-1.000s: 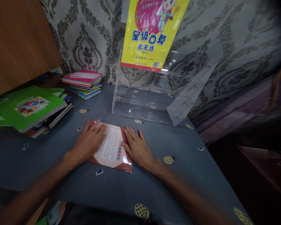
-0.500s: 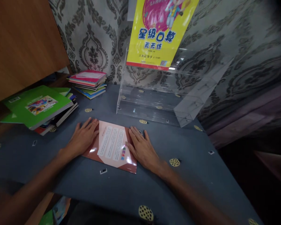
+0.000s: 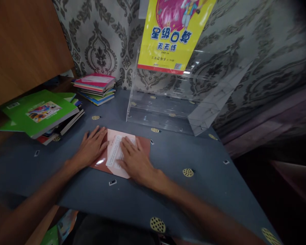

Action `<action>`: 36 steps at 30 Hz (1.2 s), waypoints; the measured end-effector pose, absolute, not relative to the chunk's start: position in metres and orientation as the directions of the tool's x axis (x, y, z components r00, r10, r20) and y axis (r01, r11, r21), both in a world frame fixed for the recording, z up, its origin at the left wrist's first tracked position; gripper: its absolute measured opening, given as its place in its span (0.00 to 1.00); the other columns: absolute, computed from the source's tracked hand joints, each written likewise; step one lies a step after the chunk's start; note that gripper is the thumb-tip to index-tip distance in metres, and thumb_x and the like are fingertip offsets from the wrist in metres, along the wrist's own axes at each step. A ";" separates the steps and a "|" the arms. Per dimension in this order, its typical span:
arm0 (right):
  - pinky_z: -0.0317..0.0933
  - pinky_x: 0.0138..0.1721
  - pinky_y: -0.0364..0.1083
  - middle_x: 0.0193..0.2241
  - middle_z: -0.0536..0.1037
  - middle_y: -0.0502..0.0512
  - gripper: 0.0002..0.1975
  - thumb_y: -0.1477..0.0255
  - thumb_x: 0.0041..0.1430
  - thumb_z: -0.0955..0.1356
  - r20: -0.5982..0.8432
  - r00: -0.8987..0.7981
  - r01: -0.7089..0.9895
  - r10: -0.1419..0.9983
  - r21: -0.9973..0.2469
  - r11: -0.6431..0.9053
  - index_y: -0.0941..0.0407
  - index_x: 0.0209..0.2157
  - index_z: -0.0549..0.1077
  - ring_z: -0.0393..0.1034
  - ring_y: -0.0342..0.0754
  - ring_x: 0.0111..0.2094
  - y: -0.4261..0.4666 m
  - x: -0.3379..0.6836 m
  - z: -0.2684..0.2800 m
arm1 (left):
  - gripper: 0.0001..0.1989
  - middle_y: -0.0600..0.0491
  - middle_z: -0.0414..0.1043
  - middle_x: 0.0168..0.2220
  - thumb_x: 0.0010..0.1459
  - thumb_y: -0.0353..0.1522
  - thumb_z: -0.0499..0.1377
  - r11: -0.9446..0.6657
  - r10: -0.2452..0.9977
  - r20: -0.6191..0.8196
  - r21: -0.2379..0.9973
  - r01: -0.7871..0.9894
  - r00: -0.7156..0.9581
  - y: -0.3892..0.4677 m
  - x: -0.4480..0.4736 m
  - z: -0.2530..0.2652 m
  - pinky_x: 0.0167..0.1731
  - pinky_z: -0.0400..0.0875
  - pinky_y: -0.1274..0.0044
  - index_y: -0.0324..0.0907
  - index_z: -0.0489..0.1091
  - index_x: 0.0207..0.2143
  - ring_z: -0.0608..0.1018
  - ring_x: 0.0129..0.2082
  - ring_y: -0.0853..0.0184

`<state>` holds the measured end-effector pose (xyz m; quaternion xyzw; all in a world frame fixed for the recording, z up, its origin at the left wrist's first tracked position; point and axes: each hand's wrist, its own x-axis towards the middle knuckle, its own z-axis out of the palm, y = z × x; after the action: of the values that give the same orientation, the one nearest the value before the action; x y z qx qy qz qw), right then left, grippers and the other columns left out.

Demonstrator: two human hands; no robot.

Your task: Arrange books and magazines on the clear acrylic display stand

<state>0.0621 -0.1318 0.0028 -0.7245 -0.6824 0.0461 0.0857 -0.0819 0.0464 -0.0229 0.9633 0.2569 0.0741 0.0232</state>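
A thin booklet [image 3: 114, 154] with a glossy brown and pale pink cover lies flat on the blue-grey tabletop. Its printed text runs sideways. My left hand [image 3: 93, 146] rests on the booklet's left edge, fingers stretched out and partly on the table. Across the middle and right of the cover lies my right hand [image 3: 136, 160], palm down with the fingers apart, hiding much of the print. Neither hand grips anything.
A clear acrylic rack [image 3: 163, 117] stands behind the booklet, with a yellow workbook [image 3: 165, 51] upright on its top tier. At the left is a pile with a green book [image 3: 53, 119] on top. Another stack of books [image 3: 95, 85] sits against the patterned wall.
My right hand has slid left from the booklet's right edge onto the middle of its cover. My left hand and the booklet stay nearly in place.
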 end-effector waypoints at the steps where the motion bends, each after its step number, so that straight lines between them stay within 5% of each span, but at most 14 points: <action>1: 0.41 0.71 0.62 0.68 0.58 0.71 0.32 0.60 0.71 0.60 0.060 0.031 0.978 0.998 -0.207 -0.018 0.69 0.66 0.59 0.44 0.59 0.72 -0.127 0.052 0.003 | 0.29 0.42 0.56 0.70 0.71 0.42 0.41 -0.871 0.492 0.139 0.082 0.485 0.859 0.046 -0.082 -0.023 0.64 0.55 0.50 0.38 0.57 0.67 0.54 0.72 0.51; 17: 0.42 0.70 0.64 0.70 0.51 0.74 0.39 0.55 0.70 0.58 0.031 0.251 0.945 0.968 -0.224 -0.238 0.71 0.69 0.53 0.41 0.62 0.72 -0.173 0.069 -0.010 | 0.28 0.40 0.57 0.69 0.71 0.38 0.41 -0.875 0.481 0.126 0.019 0.483 0.867 0.037 -0.078 -0.010 0.63 0.53 0.46 0.34 0.58 0.66 0.54 0.71 0.48; 21: 0.44 0.70 0.64 0.69 0.53 0.74 0.37 0.56 0.70 0.58 0.074 0.258 0.947 0.963 -0.218 -0.237 0.69 0.69 0.53 0.42 0.62 0.72 -0.173 0.069 -0.015 | 0.28 0.41 0.58 0.69 0.73 0.40 0.38 -0.955 0.297 0.112 0.021 0.297 0.948 -0.004 -0.071 -0.004 0.66 0.51 0.52 0.37 0.61 0.65 0.54 0.72 0.52; 26: 0.44 0.70 0.64 0.69 0.53 0.74 0.36 0.59 0.70 0.58 0.079 0.237 0.954 0.968 -0.210 -0.216 0.71 0.68 0.54 0.42 0.62 0.72 -0.172 0.071 -0.020 | 0.37 0.43 0.51 0.72 0.70 0.51 0.38 -0.988 0.088 0.069 0.132 0.078 0.994 -0.052 -0.065 -0.006 0.69 0.49 0.62 0.37 0.47 0.71 0.51 0.73 0.60; 36: 0.44 0.69 0.67 0.70 0.52 0.73 0.38 0.56 0.70 0.57 0.122 0.225 0.954 0.967 -0.231 -0.193 0.67 0.71 0.47 0.42 0.63 0.72 -0.174 0.073 -0.023 | 0.42 0.39 0.49 0.72 0.67 0.55 0.40 -0.968 0.251 0.106 0.054 0.247 0.962 0.007 -0.109 -0.025 0.69 0.49 0.60 0.35 0.42 0.72 0.51 0.72 0.56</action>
<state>0.0726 -0.1742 -0.0233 -0.7719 -0.6219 0.0254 0.1292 -0.1085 0.0066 -0.0247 0.9903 0.1258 0.0562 0.0201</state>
